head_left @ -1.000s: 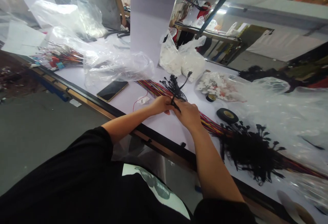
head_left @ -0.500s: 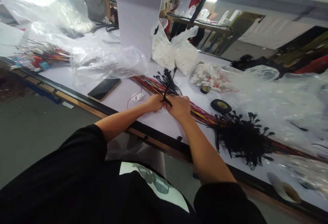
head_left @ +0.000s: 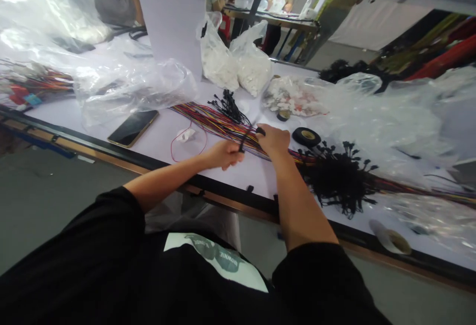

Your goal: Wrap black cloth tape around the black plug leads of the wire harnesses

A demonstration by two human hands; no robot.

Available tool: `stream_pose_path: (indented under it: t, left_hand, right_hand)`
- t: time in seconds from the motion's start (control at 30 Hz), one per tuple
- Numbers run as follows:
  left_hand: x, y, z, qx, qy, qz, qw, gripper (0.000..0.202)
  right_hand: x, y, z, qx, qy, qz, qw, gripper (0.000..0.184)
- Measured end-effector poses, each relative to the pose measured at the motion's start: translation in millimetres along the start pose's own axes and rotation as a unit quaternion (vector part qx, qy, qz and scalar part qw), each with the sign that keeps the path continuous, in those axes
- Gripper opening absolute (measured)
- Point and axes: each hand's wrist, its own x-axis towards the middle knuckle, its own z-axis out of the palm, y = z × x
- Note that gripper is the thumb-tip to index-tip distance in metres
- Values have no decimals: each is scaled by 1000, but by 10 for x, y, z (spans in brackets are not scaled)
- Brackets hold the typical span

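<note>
My left hand [head_left: 223,153] is closed around the stems of a small bunch of black connector leads [head_left: 229,109] that fans out away from me. My right hand [head_left: 274,139] has drawn away to the right, its fingers pinched on a small black piece I cannot make out. Both hands hover over a long bundle of coloured wires [head_left: 208,118] lying across the white table [head_left: 241,176]. A big heap of black connectors [head_left: 340,179] lies just right of my right forearm.
A phone [head_left: 133,127] lies near the table's front edge at left. A black tape roll [head_left: 306,136] sits behind my right hand, another roll [head_left: 390,238] at front right. Clear plastic bags [head_left: 130,84] and bags of white parts [head_left: 238,65] crowd the back. A person stands at far left.
My hands were pressed together on the black bunch; now the right hand has pulled away to the right. The camera has tilted, shifting the scene left and up.
</note>
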Motion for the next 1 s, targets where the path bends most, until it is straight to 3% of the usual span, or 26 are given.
stream_pose_path:
  t: [0.13,0.2,0.27,0.3,0.37,0.43,0.5,0.63,0.77,0.9,1.0]
  left_hand:
    - [66,-88,-181,-3,34,37,999,25]
    - [90,-131,-245,-11,22,57,998,18]
    - [93,-143,-259,-16,6,64,998,4]
    - [90,-140,-254,-13,-1,63,998,2]
    - [80,-126,-240,3,-10,67,998,7]
    - [72,-114,-234,26,-2,71,997,4]
    - [71,-111,-232,70,37,67,995,14]
    - [97,-125,-170,252,133,40,958,21]
    - [159,-168,-22,377,148,-10,914,27]
    - [197,-205,56,378,121,-8,918,37]
    - [187,-205,25,360,120,-12,925,39]
  right_hand:
    - [-87,21,-79,28,-44,-41,998,38]
    - [-136,-44,-126,54,-32,-62,996,39]
    - [-168,-102,-156,162,-27,-101,981,41]
    - [-177,-128,-158,246,-41,-126,960,42]
    - [-185,-181,-135,419,-80,-157,891,36]
    - [-187,-239,-89,532,-79,-130,833,26]
    - [-190,-294,-46,572,-43,-71,816,20]
    - [-205,-369,-10,552,-5,4,834,25]
    - [-219,-431,31,508,10,47,860,25]
    - [-219,-485,48,460,37,57,885,24]
    - [-211,-398,-110,413,53,60,907,26]
